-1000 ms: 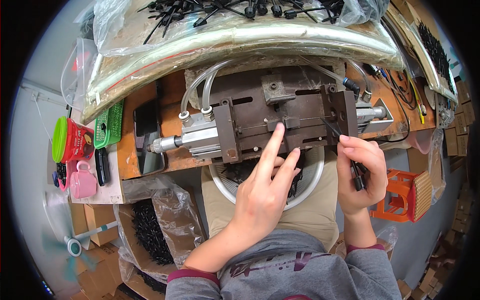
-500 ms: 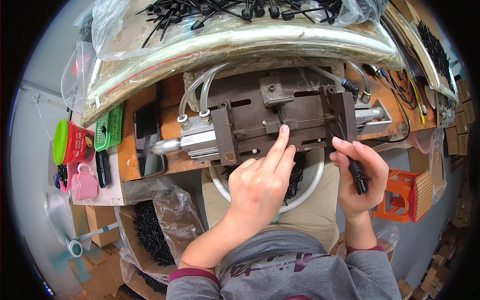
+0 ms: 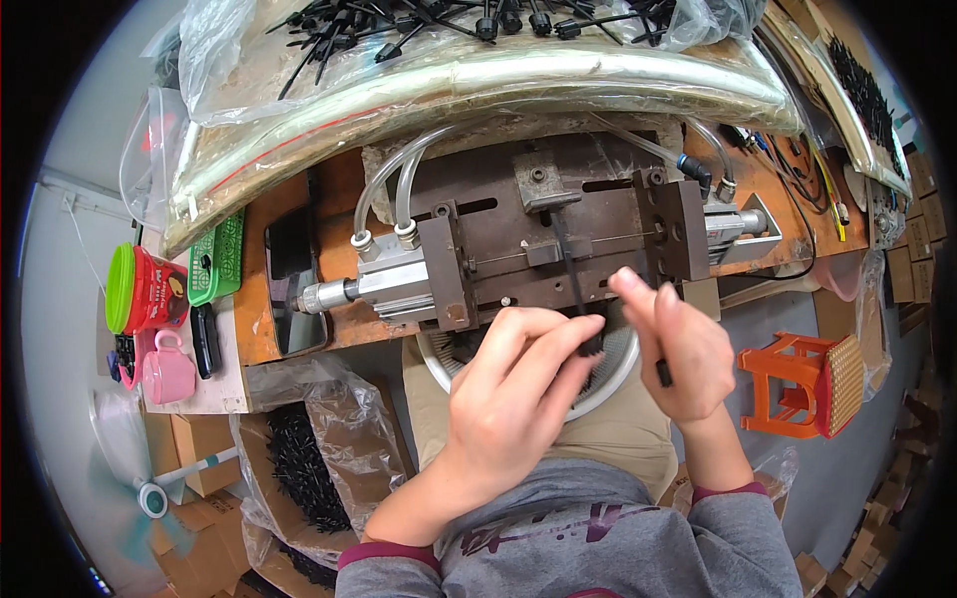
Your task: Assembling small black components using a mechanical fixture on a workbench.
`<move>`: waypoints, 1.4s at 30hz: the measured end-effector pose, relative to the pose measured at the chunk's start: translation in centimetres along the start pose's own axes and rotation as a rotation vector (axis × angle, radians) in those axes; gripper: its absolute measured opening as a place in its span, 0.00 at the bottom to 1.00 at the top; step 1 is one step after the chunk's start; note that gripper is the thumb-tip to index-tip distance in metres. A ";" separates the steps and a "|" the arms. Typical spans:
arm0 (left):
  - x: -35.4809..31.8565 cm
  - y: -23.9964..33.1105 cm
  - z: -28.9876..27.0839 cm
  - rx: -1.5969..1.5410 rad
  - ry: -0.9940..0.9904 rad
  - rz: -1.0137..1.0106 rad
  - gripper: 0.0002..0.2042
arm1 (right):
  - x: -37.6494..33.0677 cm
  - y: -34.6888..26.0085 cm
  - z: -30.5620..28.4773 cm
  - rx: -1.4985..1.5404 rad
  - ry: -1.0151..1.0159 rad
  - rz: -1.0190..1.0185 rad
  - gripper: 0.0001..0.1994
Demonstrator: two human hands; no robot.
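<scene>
My left hand [image 3: 513,399] pinches the lower end of a thin black plastic rod [image 3: 571,264] with a thicker end. Its shaft slants up to the small metal block in the middle of the brown metal fixture [image 3: 498,234]. Just to the right, my right hand [image 3: 688,349] has its index finger and thumb pointing toward the fixture. A second black rod [image 3: 664,374] is tucked in that hand, and only its dark end shows under the fingers. Below the hands, a white round basket [image 3: 628,364] with black parts rests between my legs.
Pneumatic cylinders [image 3: 394,284] with clear hoses flank the fixture. Behind it, a plastic-covered tray edge [image 3: 478,80] bears many black rods. A phone [image 3: 294,289], green basket [image 3: 216,259] and pink cup [image 3: 167,371] are at left; an orange stool [image 3: 783,384] stands right.
My left hand has drawn back toward me from the block and now grips the rod's lower end. My right hand has moved left, closer to it. The left cylinder's shaft now shows a gap.
</scene>
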State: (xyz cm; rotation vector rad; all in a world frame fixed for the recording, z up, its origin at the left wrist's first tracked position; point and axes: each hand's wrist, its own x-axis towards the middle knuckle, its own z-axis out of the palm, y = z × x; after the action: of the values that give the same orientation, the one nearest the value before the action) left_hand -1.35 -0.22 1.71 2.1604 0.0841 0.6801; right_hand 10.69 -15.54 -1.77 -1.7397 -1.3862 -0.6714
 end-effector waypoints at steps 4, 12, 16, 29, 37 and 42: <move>-0.1 -1.6 1.3 0.276 -0.093 0.075 0.14 | 0.2 -0.2 -1.0 0.152 0.000 0.165 0.26; 1.9 -1.1 1.8 0.487 -0.150 0.150 0.11 | 0.3 -0.4 -1.4 0.352 0.061 0.187 0.37; 1.4 -1.5 2.0 0.499 -0.142 0.133 0.12 | 0.4 -1.3 -0.8 0.353 0.194 0.223 0.25; 1.5 -0.2 -1.7 0.222 -0.371 0.110 0.16 | 0.0 -1.2 -0.7 0.254 0.142 0.290 0.15; 13.3 -4.4 -5.9 0.432 0.098 0.210 0.13 | -1.2 -1.6 1.7 -0.070 -0.135 0.149 0.09; 20.4 -5.3 -3.1 0.445 -0.100 0.169 0.15 | -0.2 -1.8 1.6 -0.201 -0.268 0.121 0.05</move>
State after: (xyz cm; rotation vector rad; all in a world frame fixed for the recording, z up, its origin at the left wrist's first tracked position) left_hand 15.36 11.25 8.29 2.6494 -0.0019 0.6956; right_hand 8.75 -14.13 -2.35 -2.1175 -1.4148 -0.5402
